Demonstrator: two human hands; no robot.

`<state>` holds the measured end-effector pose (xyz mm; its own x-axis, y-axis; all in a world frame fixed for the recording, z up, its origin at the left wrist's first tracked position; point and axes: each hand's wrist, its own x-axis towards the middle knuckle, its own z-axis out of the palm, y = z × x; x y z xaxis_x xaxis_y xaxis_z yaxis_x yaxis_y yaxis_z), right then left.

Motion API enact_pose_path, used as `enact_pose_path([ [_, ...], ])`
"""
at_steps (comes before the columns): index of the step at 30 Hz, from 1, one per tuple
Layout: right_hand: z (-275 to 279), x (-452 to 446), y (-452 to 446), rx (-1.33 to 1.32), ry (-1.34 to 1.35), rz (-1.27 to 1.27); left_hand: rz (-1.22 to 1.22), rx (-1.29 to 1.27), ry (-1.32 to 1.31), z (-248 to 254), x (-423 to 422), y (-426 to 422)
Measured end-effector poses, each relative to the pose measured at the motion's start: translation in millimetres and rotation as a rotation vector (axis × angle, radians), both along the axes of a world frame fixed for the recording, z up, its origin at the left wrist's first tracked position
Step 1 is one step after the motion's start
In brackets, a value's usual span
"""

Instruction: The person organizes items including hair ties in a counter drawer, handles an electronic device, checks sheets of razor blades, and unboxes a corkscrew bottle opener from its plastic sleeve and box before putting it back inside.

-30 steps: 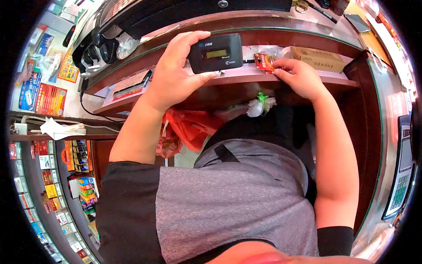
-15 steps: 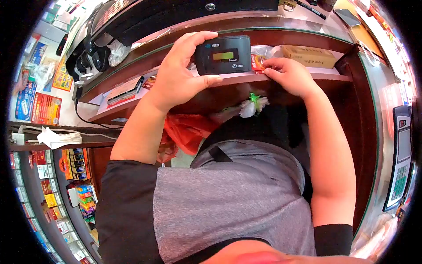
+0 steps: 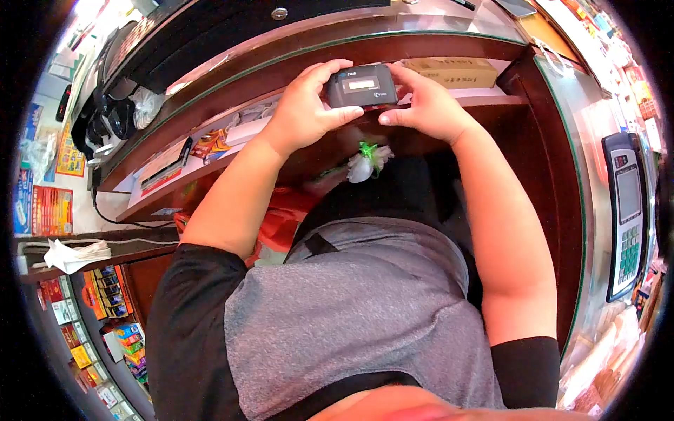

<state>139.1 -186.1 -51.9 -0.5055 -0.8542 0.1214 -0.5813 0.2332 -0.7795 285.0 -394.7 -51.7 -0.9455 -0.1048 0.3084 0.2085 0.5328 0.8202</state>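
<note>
Device: black handheld unit (image 3: 363,95) with rounded corners and a small lit display (image 3: 362,83); held up in front of the wooden shelf (image 3: 484,100), display side facing the wearer.
Left hand (image 3: 298,112): grips the unit by its left end; index finger along the top edge, thumb across the lower edge, fingers closed to the unit's thickness.
Right hand (image 3: 434,105): at the unit's right end; thumb below the lower right corner, fingertips partly hidden behind the casing. Whether they hold the unit or something behind it cannot be told.
Shelf, right: tan cardboard box (image 3: 453,72), lying lengthwise just beyond the right hand.
Shelf, left: dark pen (image 3: 186,151) beside flat papers.
Above shelf: glass countertop (image 3: 449,42); black drawer unit (image 3: 232,35) with a round lock (image 3: 279,13).
Right counter: keypad unit (image 3: 625,214) with grey screen and green keys, well apart from the hands.
Below shelf: translucent plastic bundle (image 3: 361,168) with green tie (image 3: 368,149); red plastic bag (image 3: 281,226) near the left forearm.
Left side: folded white paper (image 3: 67,257) on a ledge; rows of small packs (image 3: 83,356) beneath it.
</note>
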Motion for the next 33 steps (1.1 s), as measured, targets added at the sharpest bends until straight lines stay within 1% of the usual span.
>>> enact_pose_path([
  [3, 7, 2, 0, 0.000, -0.017, 0.027, -0.015, 0.057, -0.112, -4, -3, -4],
  [6, 1, -1, -1, -0.015, -0.004, 0.017, 0.016, 0.023, 0.012, -11, -5, -2],
  [9, 6, 0, 1, 0.050, -0.031, 0.009, 0.007, -0.023, 0.016, -7, -6, -1],
  [12, 1, 0, 0, 0.008, -0.029, 0.011, 0.015, -0.015, -0.049, 9, 3, 11],
  [15, 3, 5, 1, 0.072, 0.120, -0.061, 0.029, -0.223, 0.068, 12, 4, 14],
  [20, 6, 11, 0, 0.056, 0.190, -0.070, 0.011, -0.207, 0.113, 7, 4, 11],
  [24, 5, 12, 0, 0.061, 0.248, -0.095, 0.014, -0.280, 0.125, 10, 5, 13],
  [30, 5, 15, 1, 0.051, 0.312, -0.125, -0.005, -0.248, 0.135, 8, 5, 13],
  [33, 3, 17, 1, 0.018, 0.292, -0.150, -0.037, -0.058, 0.092, -4, 1, 9],
])
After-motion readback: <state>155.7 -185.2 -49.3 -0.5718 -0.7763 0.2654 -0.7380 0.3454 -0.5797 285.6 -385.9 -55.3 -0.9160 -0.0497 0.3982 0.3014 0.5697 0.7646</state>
